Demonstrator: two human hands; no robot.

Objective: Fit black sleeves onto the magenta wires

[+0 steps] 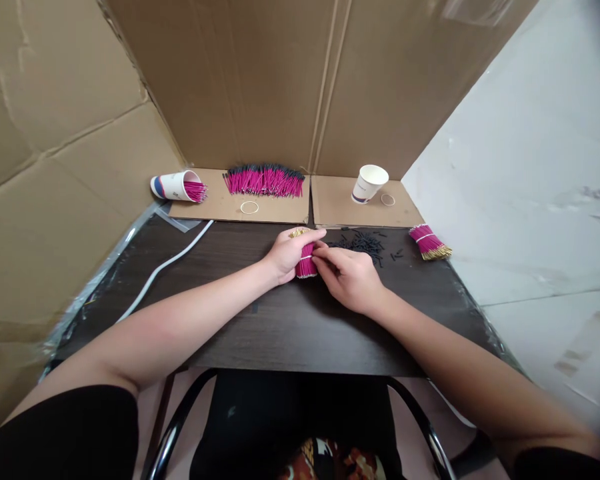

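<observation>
My left hand (286,254) is wrapped round a bundle of pink sticks with gold tips (306,261), held over the middle of the dark table (280,333). My right hand (349,277) is closed in a pinch against the bundle's right side, touching the sticks; what its fingertips grip is hidden. A white band circles the bundle.
A second banded pink bundle (429,243) lies at the right edge. Small black pieces (365,244) are scattered behind my right hand. On cardboard at the back: a row of pink sticks (264,181), a tipped cup holding sticks (177,186), an upright paper cup (369,183), two rubber bands (249,207). A white cable (165,265) runs left.
</observation>
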